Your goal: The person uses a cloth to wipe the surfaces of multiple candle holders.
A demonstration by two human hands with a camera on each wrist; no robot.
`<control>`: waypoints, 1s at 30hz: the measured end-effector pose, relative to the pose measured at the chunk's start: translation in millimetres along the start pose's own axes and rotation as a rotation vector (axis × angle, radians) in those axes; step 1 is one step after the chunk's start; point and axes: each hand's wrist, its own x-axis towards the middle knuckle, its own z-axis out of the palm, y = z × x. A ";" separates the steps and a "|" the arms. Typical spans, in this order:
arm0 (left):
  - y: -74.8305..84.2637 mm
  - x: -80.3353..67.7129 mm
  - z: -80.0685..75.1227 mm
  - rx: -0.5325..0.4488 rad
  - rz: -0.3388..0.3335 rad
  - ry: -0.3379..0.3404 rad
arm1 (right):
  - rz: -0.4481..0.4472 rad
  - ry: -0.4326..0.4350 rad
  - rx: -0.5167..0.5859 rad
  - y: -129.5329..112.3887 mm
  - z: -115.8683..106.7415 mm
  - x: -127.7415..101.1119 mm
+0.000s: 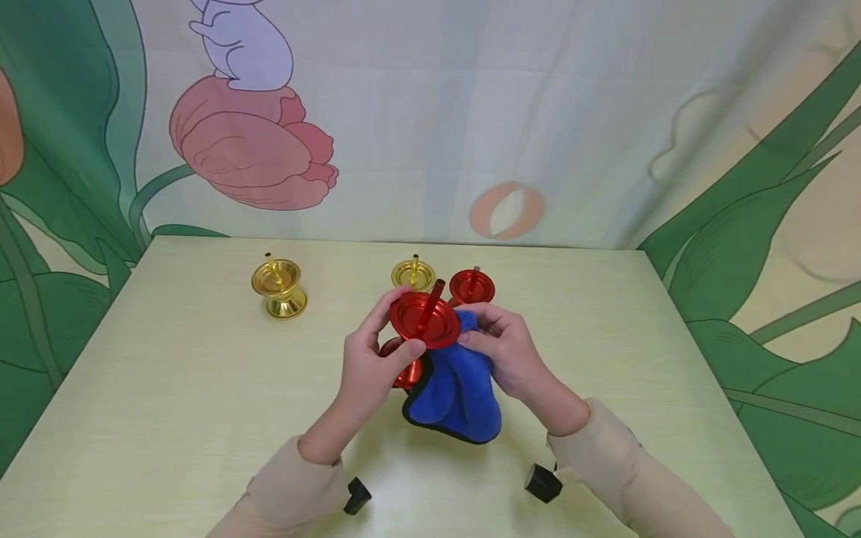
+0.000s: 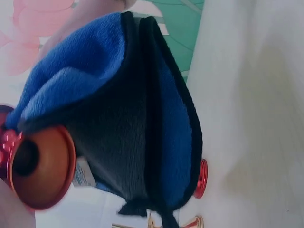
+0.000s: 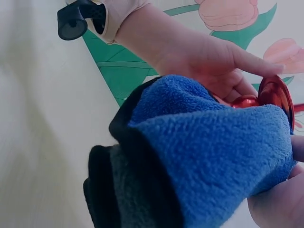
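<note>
My left hand [image 1: 366, 366] grips a red metal candle holder [image 1: 410, 317] raised over the table, thumb on the near rim of its dish and fingers round the far side. A thin tube stands up from the dish, and the holder leans. In the left wrist view its hollow flared base [image 2: 52, 166] shows. My right hand [image 1: 511, 351] pinches a blue fleecy cloth [image 1: 464, 392] with black edging against the dish's right side. The cloth hangs down below both hands and hides much of the stem. In the right wrist view it wraps close by the red dish [image 3: 278, 95].
Behind my hands stand another red candle holder [image 1: 480, 288] and a gold one [image 1: 403, 278]. A second gold holder [image 1: 287, 305] stands farther left on the pale table [image 1: 202, 418]. A printed curtain [image 1: 390, 149] hangs along the back edge.
</note>
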 end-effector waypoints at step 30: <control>2.1 5.9 -4.4 -0.158 -0.039 -0.222 | 0.021 -0.064 0.013 -1.3 -9.7 2.8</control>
